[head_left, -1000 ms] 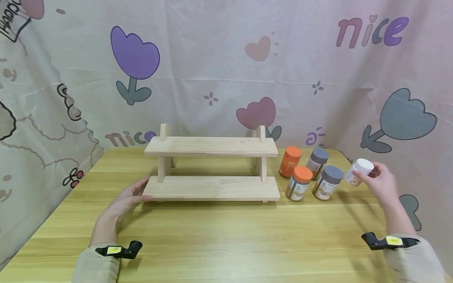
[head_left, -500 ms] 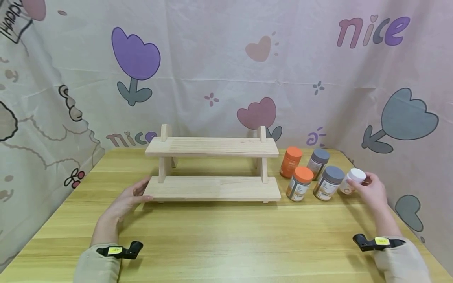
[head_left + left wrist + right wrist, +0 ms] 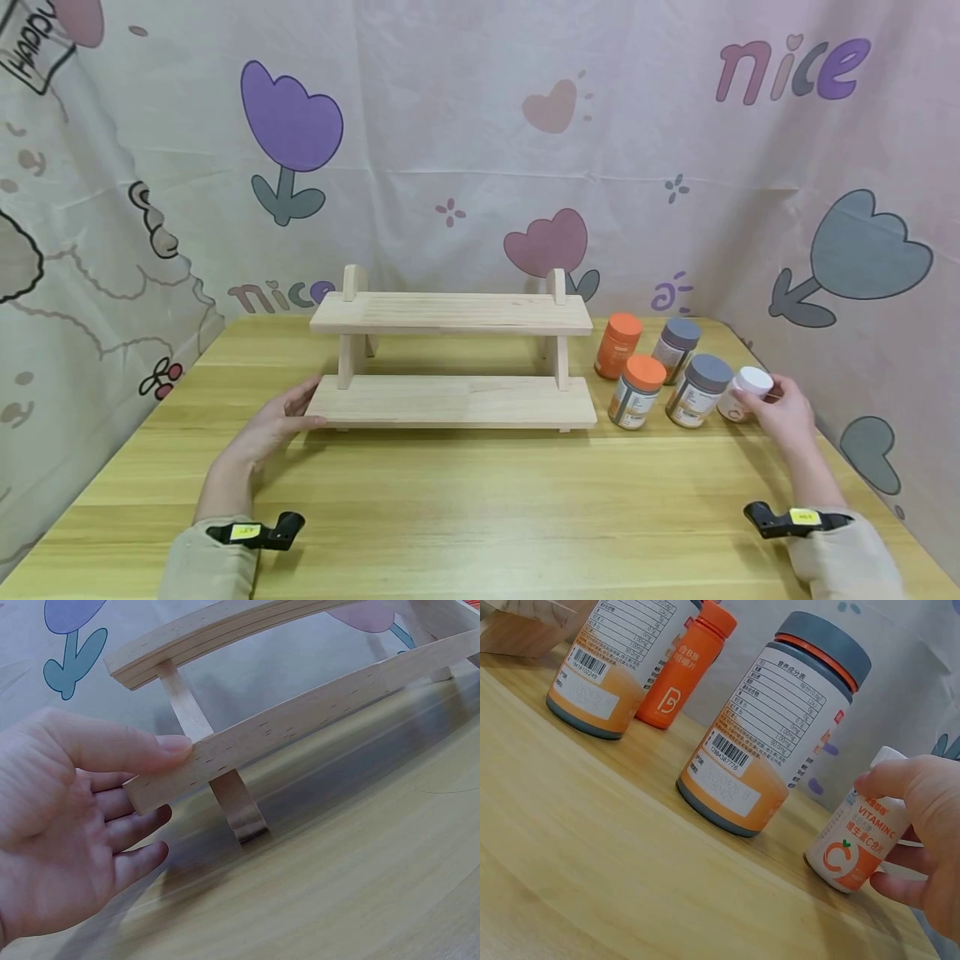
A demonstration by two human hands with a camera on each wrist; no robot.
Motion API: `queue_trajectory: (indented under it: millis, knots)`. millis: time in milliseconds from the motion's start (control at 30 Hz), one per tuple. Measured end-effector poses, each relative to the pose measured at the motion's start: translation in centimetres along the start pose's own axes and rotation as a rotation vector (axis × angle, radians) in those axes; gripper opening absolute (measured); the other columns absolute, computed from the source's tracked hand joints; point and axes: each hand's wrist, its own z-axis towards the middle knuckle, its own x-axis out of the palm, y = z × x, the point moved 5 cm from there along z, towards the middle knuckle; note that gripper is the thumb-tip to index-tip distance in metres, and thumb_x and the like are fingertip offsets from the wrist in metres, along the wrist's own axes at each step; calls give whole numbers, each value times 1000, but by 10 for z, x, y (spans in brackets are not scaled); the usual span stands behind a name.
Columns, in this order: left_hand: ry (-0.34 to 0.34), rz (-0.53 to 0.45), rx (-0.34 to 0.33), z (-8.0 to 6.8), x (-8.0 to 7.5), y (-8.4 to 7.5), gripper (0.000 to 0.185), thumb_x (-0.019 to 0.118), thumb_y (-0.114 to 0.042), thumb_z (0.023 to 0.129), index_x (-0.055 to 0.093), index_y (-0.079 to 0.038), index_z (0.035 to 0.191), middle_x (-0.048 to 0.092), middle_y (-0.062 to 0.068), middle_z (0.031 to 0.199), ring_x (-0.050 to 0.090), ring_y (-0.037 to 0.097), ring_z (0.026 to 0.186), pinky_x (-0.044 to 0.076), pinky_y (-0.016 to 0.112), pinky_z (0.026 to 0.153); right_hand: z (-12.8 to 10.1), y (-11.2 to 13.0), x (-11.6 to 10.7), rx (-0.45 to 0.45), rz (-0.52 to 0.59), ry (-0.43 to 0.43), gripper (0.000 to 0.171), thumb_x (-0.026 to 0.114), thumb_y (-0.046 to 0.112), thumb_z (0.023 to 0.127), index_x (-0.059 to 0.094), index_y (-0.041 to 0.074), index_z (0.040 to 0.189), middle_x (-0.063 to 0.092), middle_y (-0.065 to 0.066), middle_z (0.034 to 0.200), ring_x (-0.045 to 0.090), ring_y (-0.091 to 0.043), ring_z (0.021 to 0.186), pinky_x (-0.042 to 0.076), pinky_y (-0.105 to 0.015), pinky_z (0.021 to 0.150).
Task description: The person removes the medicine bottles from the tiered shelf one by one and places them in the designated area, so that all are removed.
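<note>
Grip on bottle (image 3: 745,392), wooden table (image 3: 480,508)

shelf (image 3: 452,400): bare pale wood, matt
table (image 3: 480,508): wood-grain, slight sheen
vitamin C bottle (image 3: 859,844): smooth plastic, glossy label
backdrop (image 3: 480,150): printed cloth, creased

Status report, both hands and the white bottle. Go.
Left hand rests on wooden rack, thumb on lower shelf's end. Right hand grips white-capped vitamin C bottle, base on table. Grey-capped jar stands close beside it.
</note>
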Motion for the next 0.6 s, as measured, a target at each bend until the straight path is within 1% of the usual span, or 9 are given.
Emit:
queue_trajectory:
  millis: [100, 167, 267, 400, 433, 500, 533, 600]
  knots:
    - [1, -2, 0, 0, 0, 0, 87, 63, -7, 85, 2, 4, 146, -3, 23, 152, 2, 41, 137, 7, 55, 108, 0, -1, 1, -4, 10, 5, 71, 57, 33, 90, 27, -17, 131, 39, -37, 127, 42, -45, 110, 36, -24, 69]
    - [-1, -4, -2, 1, 1, -1, 87, 63, -7, 85, 2, 4, 146, -2, 23, 152, 2, 41, 137, 7, 54, 108, -1, -1, 1, -6, 14, 11, 73, 57, 33, 90, 26, -17, 132, 37, -38, 127, 41, -46, 111, 39, -28, 71]
    - [1, -2, -3, 3, 1, -1, 88, 64, -8, 85, 2, 4, 146, -2, 23, 152, 1, 41, 137, 7, 55, 108, -2, -2, 0, 3, 22, 12, 73, 57, 33, 90, 24, -17, 133, 36, -38, 128, 40, -46, 112, 41, -31, 74]
    - [1, 11, 2, 3, 1, 0, 88, 64, -10, 85, 2, 4, 146, -2, 23, 152, 1, 41, 137, 7, 55, 109, -4, -2, -1, 19, 45, 7, 75, 56, 32, 91, 20, -16, 137, 34, -37, 131, 38, -46, 114, 43, -39, 81]
    - [0, 14, 2, 3, 0, 0, 88, 64, -11, 86, 3, 4, 146, -2, 23, 152, 1, 41, 137, 7, 56, 109, -4, -1, -1, 21, 54, 6, 76, 56, 33, 91, 19, -15, 138, 33, -38, 132, 37, -47, 116, 43, -43, 86]
    - [-9, 15, -3, 1, -1, 1, 86, 63, -14, 87, 3, 3, 147, -1, 22, 152, 1, 40, 137, 7, 55, 109, -4, 1, -3, 24, 71, -1, 78, 54, 34, 91, 17, -14, 140, 31, -37, 134, 36, -47, 118, 40, -51, 92]
    - [-14, 9, -4, 1, -2, 0, 85, 62, -16, 88, 3, 2, 147, -1, 21, 153, 1, 40, 138, 6, 56, 109, -4, 2, -4, 24, 80, -6, 78, 54, 35, 91, 16, -12, 140, 31, -37, 135, 35, -47, 119, 38, -52, 95]
    - [-49, -10, -16, -3, -5, -2, 83, 59, -22, 91, 3, -1, 148, 1, 17, 154, 2, 38, 138, 6, 56, 109, -4, 6, -8, 11, 98, -18, 78, 53, 36, 92, 15, -10, 142, 30, -36, 137, 33, -47, 121, 34, -54, 99]
